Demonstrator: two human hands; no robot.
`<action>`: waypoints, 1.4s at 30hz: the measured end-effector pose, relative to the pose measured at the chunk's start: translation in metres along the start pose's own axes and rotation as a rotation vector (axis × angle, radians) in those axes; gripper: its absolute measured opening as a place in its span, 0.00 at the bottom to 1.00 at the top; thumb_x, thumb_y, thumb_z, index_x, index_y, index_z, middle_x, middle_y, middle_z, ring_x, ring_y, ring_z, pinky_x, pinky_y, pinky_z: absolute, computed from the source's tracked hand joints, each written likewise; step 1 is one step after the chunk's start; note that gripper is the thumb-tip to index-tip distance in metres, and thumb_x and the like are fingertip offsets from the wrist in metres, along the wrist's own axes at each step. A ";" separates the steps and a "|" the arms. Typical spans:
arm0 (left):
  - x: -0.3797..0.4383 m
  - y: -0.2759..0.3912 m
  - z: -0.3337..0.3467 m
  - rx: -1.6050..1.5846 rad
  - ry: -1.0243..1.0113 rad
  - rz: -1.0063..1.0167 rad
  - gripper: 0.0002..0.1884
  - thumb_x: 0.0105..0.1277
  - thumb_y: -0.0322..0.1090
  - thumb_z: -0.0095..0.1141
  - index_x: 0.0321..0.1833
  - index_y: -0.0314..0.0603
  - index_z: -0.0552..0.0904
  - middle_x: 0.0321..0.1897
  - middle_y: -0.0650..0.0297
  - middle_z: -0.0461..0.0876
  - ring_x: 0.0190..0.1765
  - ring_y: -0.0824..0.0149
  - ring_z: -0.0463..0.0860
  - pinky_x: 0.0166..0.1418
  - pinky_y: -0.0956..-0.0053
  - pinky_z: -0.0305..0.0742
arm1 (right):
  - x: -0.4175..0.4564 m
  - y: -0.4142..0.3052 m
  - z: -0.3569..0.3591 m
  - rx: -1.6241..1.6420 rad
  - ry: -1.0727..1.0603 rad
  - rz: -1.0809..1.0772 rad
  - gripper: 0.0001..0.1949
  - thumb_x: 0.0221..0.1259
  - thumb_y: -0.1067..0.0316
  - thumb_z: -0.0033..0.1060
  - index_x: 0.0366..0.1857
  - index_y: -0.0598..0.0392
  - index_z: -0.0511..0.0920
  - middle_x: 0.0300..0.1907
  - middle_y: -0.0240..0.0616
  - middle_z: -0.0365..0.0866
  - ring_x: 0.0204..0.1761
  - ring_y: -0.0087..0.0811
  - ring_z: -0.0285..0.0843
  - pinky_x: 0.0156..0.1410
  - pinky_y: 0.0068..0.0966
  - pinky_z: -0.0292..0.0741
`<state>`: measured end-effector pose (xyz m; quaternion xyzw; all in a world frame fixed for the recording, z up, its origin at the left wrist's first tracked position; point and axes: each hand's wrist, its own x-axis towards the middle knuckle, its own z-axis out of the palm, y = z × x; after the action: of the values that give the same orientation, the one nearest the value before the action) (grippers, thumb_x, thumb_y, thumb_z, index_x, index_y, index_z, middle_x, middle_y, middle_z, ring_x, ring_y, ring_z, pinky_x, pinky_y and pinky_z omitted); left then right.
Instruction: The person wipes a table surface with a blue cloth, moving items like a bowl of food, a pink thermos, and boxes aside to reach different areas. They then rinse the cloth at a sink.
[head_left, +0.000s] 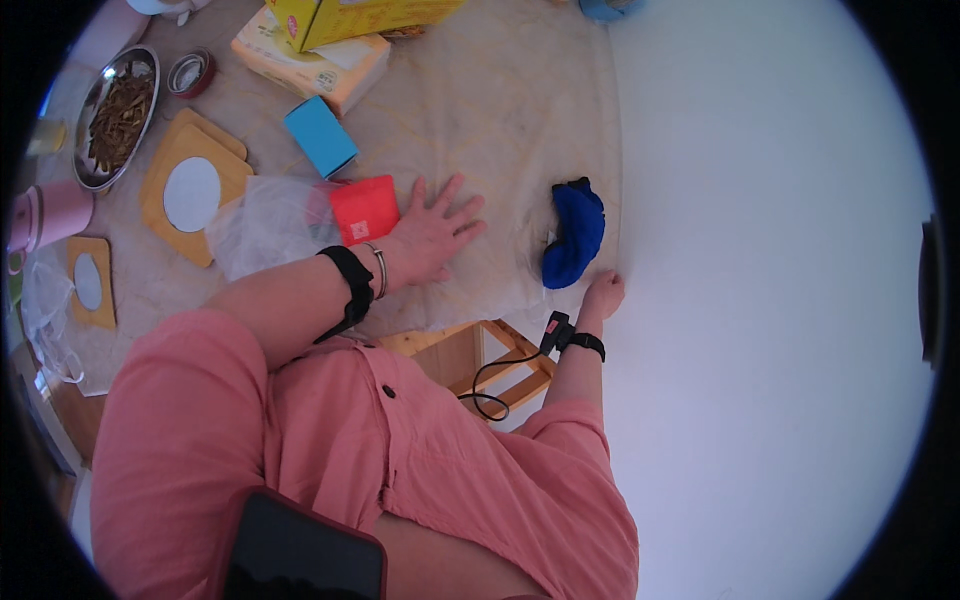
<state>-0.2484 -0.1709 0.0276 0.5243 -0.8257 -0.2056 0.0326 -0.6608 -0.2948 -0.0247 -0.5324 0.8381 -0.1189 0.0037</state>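
Observation:
My left hand (431, 236) lies palm down on the cloth-covered table (480, 127), fingers spread, holding nothing. A bracelet and a black band circle that wrist. Beside it are a red packet (365, 210) with a printed code and a translucent plastic bag (274, 225). At the table's right edge, my right hand (602, 295) is curled into a fist near the white wall, with nothing visible in it. Its wrist wears a black band with a small cabled device (555, 332). A crumpled dark-blue fabric item (574, 234) lies just above this hand.
A light-blue box (321, 136), a tissue pack (349, 71) under a yellow box (360, 19), and wooden pads (154, 187) lie beyond. Leftward are a metal dish (157, 97) of dried brown strips and a pink cup (64, 214). A wooden frame (517, 390) stands below the table edge.

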 end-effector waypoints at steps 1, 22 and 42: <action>0.001 0.003 -0.002 -0.007 0.007 0.025 0.48 0.57 0.57 0.69 0.80 0.51 0.64 0.83 0.57 0.51 0.83 0.37 0.41 0.74 0.23 0.48 | 0.006 0.033 0.010 0.077 -0.004 0.128 0.26 0.72 0.50 0.51 0.53 0.68 0.80 0.48 0.55 0.85 0.48 0.51 0.84 0.52 0.42 0.79; 0.006 0.015 0.019 0.000 0.007 0.183 0.45 0.57 0.57 0.69 0.79 0.58 0.66 0.84 0.57 0.51 0.84 0.39 0.41 0.76 0.23 0.43 | -0.002 -0.019 -0.042 0.005 -0.011 0.118 0.27 0.66 0.48 0.64 0.59 0.60 0.80 0.56 0.55 0.83 0.56 0.50 0.83 0.59 0.44 0.78; -0.007 0.018 0.016 0.031 -0.046 0.203 0.47 0.57 0.58 0.68 0.79 0.55 0.64 0.84 0.57 0.49 0.84 0.40 0.40 0.75 0.24 0.47 | -0.023 -0.174 -0.045 0.100 -0.400 -0.563 0.26 0.67 0.56 0.63 0.67 0.53 0.75 0.62 0.53 0.80 0.64 0.53 0.77 0.67 0.42 0.74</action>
<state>-0.2653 -0.1535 0.0213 0.4337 -0.8781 -0.2005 0.0261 -0.5015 -0.3360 0.0520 -0.7545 0.6343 -0.0492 0.1611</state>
